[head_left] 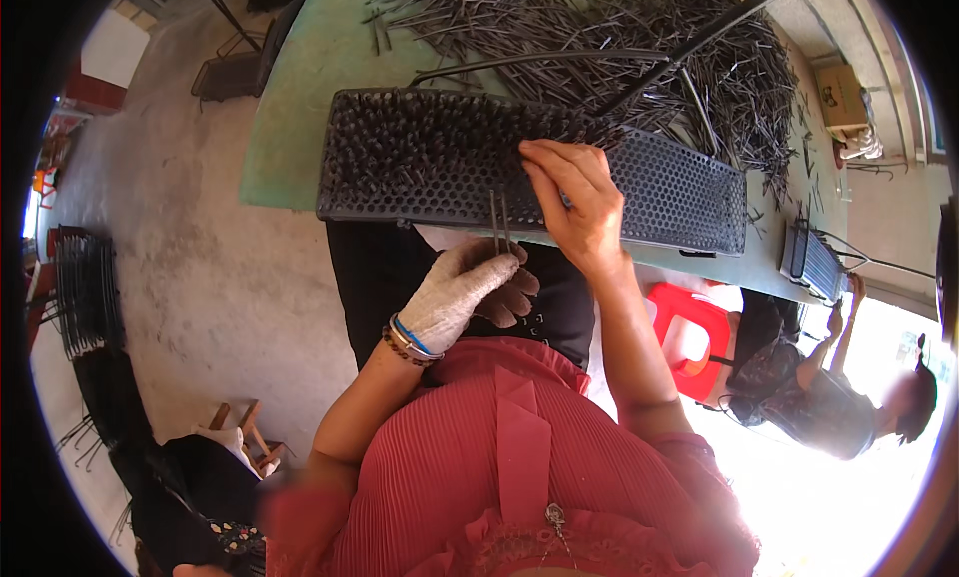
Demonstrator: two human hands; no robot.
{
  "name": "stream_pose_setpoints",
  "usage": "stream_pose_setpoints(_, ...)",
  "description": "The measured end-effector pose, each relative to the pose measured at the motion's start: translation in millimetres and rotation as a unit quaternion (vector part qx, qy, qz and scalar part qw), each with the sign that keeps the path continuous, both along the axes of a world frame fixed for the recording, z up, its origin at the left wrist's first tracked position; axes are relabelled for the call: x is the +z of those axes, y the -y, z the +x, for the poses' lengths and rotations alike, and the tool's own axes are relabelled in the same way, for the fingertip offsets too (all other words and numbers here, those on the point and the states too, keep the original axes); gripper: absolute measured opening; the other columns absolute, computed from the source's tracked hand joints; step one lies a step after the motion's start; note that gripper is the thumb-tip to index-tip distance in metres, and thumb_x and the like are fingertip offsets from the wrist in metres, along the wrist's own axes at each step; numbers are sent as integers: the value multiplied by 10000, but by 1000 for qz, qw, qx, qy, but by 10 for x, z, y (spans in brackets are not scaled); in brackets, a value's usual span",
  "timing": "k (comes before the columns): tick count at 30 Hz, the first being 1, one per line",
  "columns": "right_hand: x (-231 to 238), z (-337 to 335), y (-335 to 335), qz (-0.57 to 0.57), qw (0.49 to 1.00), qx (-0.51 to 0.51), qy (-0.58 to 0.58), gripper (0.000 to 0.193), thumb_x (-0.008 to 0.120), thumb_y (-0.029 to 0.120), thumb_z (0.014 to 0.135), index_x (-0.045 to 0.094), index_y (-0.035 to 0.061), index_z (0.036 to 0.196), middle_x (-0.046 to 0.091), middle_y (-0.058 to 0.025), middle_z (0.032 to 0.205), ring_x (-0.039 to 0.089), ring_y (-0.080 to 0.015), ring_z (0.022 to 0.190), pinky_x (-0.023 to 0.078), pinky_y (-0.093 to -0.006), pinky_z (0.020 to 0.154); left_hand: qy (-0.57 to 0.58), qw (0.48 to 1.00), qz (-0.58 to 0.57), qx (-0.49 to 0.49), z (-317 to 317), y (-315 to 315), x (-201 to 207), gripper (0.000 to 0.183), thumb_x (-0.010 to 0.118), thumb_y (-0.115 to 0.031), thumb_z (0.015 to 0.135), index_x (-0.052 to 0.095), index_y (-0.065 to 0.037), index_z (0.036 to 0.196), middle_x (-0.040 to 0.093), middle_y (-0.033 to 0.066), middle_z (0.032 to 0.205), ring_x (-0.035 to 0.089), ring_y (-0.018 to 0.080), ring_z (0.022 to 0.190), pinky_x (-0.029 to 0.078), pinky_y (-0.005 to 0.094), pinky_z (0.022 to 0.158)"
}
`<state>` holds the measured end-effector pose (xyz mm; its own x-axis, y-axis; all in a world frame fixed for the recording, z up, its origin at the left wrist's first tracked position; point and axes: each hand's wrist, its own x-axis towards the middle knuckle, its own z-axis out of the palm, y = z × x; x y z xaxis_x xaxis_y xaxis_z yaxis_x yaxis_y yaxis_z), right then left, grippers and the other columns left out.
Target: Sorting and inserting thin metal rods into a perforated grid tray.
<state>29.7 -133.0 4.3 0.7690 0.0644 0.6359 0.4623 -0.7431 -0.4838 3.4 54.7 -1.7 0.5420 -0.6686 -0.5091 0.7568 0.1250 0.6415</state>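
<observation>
I see the gloved left hand point(462, 289) pinching two thin rods point(493, 217), which a slack thumb could drop. Just beyond, the bare right hand point(584, 199) bends over the perforated tray point(679, 197), its grip unclear to me; a knock could tilt the packed rods point(400, 142) left of it. Farther lies a loose pile point(739, 92).

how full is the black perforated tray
Partly filled: dark upright pieces crowd the left part of the black perforated tray, while the right part shows row after row of bare holes.
</observation>
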Motion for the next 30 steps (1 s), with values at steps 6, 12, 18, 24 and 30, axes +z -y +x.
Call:
stream_pose_setpoints(6, 254, -444, 93, -35, 975, 169, -141, 404, 655, -82, 723, 708, 75, 1091, 645, -100, 1192, 643, -251, 951, 499, -358, 842, -19, 1000, 1, -15, 61, -77, 121, 337, 565, -260, 974, 556, 27, 1149, 688, 121, 912, 676, 159, 715, 546, 243, 573)
stream_pose_setpoints(12, 106, -596, 141, -66, 967, 203, -138, 405, 672, 18, 698, 693, 10, 1102, 649, -93, 1204, 638, -250, 983, 508, -357, 854, -5, 995, 43, -93, 118, -41, 309, 321, 592, -248, 941, 590, 52, 1053, 685, 132, 836, 669, 173, 655, 518, 242, 511)
stream_pose_setpoints(18, 73, -649, 195, -121, 975, 176, -60, 384, 669, 112, 697, 690, 25, 1071, 654, -77, 1147, 619, -230, 949, 506, -353, 839, -5, 990, 69, -124, 124, 16, 419, 329, 615, -248, 930, 594, 60, 1046, 685, 138, 821, 660, 169, 616, 504, 235, 497)
stream_pose_setpoints(24, 138, -677, 244, -119, 979, 163, -16, 344, 685, 92, 691, 698, 25, 1028, 678, -61, 1080, 612, -210, 930, 498, -352, 811, 65, 975, 112, -179, 136, 76, 565, 322, 623, -283, 929, 619, 28, 1012, 687, 120, 793, 650, 137, 613, 484, 216, 494)
stream_pose_setpoints(30, 66, -826, 190, 221, 961, 31, -163, 169, 721, 23, 802, 704, 14, 970, 704, -96, 1027, 635, -183, 779, 507, -304, 706, 207, 973, 77, -63, 118, -17, 454, 365, 674, -236, 918, 553, 25, 1143, 674, 103, 910, 642, 132, 754, 522, 249, 671)
